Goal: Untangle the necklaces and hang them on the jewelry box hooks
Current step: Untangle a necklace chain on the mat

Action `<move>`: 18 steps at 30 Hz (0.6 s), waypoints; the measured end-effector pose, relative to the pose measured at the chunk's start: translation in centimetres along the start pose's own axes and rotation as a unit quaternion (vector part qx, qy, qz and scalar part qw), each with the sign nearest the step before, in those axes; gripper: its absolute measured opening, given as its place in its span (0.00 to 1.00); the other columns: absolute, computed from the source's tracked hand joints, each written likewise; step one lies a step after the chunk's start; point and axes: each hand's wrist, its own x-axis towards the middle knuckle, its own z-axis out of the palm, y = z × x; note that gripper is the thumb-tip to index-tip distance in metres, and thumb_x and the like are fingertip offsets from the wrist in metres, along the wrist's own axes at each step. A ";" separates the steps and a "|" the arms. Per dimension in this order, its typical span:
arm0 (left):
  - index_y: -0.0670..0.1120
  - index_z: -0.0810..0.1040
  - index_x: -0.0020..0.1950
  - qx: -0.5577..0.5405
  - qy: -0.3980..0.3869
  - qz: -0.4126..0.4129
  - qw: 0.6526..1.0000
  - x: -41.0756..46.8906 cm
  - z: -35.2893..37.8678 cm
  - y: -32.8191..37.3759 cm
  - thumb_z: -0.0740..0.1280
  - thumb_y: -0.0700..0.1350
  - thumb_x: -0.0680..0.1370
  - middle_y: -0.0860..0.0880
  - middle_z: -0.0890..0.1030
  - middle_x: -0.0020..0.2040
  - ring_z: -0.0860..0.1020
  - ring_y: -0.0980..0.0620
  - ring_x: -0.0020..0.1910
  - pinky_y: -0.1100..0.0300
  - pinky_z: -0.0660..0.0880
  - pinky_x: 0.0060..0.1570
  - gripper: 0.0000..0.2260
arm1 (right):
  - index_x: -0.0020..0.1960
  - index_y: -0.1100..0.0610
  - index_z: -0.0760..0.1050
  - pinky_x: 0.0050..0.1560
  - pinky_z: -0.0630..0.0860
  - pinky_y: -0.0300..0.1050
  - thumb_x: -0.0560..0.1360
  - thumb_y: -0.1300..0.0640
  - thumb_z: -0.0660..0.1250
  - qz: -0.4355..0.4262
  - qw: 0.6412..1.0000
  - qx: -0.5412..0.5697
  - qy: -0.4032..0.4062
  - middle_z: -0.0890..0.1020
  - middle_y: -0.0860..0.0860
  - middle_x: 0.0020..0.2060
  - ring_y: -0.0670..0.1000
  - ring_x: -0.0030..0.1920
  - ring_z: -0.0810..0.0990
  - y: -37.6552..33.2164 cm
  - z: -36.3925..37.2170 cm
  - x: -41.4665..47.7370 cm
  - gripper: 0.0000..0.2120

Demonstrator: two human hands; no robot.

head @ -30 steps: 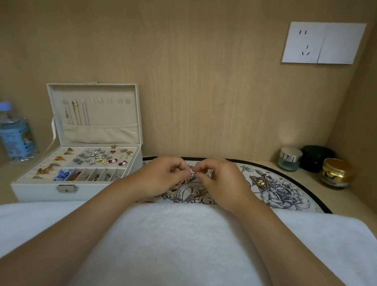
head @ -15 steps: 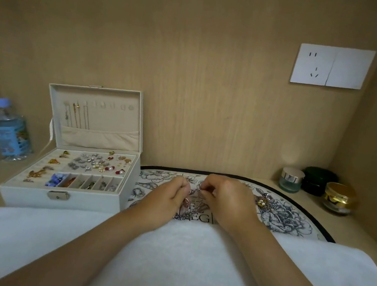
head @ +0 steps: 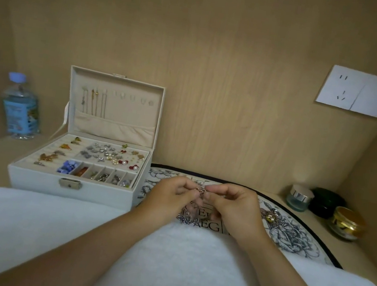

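Observation:
A tangled silver necklace (head: 190,213) hangs between my two hands above a flowered mat (head: 291,233). My left hand (head: 170,195) and my right hand (head: 234,208) both pinch its chain near the top, fingertips almost touching. The chain's lower part droops onto the mat's near edge. To the left stands the open white jewelry box (head: 72,185). Its raised lid (head: 114,106) carries a row of hooks, and several thin chains (head: 93,103) hang from the left ones. A second gold-toned jewel piece (head: 271,216) lies on the mat right of my hands.
A white towel (head: 21,227) covers the near table. A water bottle (head: 21,109) stands far left. Three small jars (head: 299,197) sit at the back right corner. Wooden walls enclose the desk, with a socket plate (head: 359,94) on the back wall.
My view has tipped downward, so everything sits lower in frame. My hands stay together on the necklace, fingers shifting slightly along the chain.

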 end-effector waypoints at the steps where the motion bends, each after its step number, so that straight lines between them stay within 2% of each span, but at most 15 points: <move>1: 0.44 0.81 0.49 0.019 0.013 0.007 1.000 0.0 0.0 0.1 0.68 0.39 0.79 0.50 0.86 0.38 0.81 0.55 0.33 0.61 0.76 0.41 0.03 | 0.41 0.56 0.85 0.30 0.75 0.40 0.72 0.65 0.76 -0.003 1.000 -0.022 0.016 0.85 0.49 0.31 0.49 0.27 0.76 0.1 0.0 0.0 0.06; 3: 0.48 0.82 0.46 0.046 0.029 0.016 0.998 -0.2 0.1 0.3 0.68 0.41 0.79 0.52 0.85 0.38 0.80 0.58 0.33 0.64 0.76 0.40 0.05 | 0.40 0.53 0.85 0.35 0.78 0.38 0.71 0.64 0.77 -0.015 0.997 -0.067 0.033 0.85 0.46 0.32 0.46 0.31 0.81 0.2 0.0 0.2 0.07; 5: 0.49 0.82 0.46 0.047 0.036 0.017 0.998 -0.3 0.2 0.6 0.67 0.42 0.79 0.52 0.85 0.39 0.81 0.57 0.34 0.64 0.76 0.40 0.05 | 0.40 0.55 0.84 0.33 0.77 0.37 0.70 0.65 0.77 -0.015 0.997 -0.063 0.031 0.84 0.46 0.31 0.44 0.30 0.79 0.2 0.1 0.3 0.06; 8: 0.48 0.81 0.46 0.014 0.043 -0.006 0.999 -0.4 0.1 0.9 0.66 0.41 0.80 0.51 0.86 0.40 0.81 0.55 0.34 0.60 0.75 0.41 0.06 | 0.42 0.60 0.83 0.24 0.70 0.35 0.69 0.68 0.77 0.004 1.000 0.002 0.022 0.82 0.47 0.31 0.41 0.23 0.73 0.0 -0.1 0.3 0.06; 12: 0.44 0.78 0.48 -0.041 0.049 -0.047 0.997 -0.2 -0.4 1.0 0.63 0.41 0.82 0.49 0.85 0.40 0.79 0.49 0.34 0.53 0.73 0.41 0.06 | 0.46 0.60 0.81 0.25 0.69 0.39 0.71 0.69 0.74 0.063 0.994 0.086 -0.012 0.82 0.53 0.33 0.47 0.24 0.70 0.0 -0.9 0.6 0.07; 15: 0.44 0.78 0.47 -0.069 0.012 -0.063 0.996 -0.3 -0.5 1.4 0.62 0.40 0.82 0.49 0.85 0.40 0.80 0.50 0.34 0.58 0.75 0.38 0.07 | 0.49 0.59 0.82 0.28 0.69 0.42 0.74 0.69 0.69 0.090 0.991 0.094 -0.042 0.77 0.55 0.33 0.48 0.25 0.67 0.3 -1.2 0.8 0.08; 18: 0.44 0.78 0.46 -0.078 -0.011 -0.067 0.995 -0.5 -0.3 1.6 0.62 0.38 0.82 0.49 0.85 0.41 0.80 0.50 0.35 0.64 0.72 0.33 0.07 | 0.49 0.58 0.84 0.31 0.68 0.44 0.76 0.68 0.67 0.081 0.994 0.026 -0.071 0.75 0.53 0.30 0.49 0.26 0.67 0.8 -1.0 0.7 0.09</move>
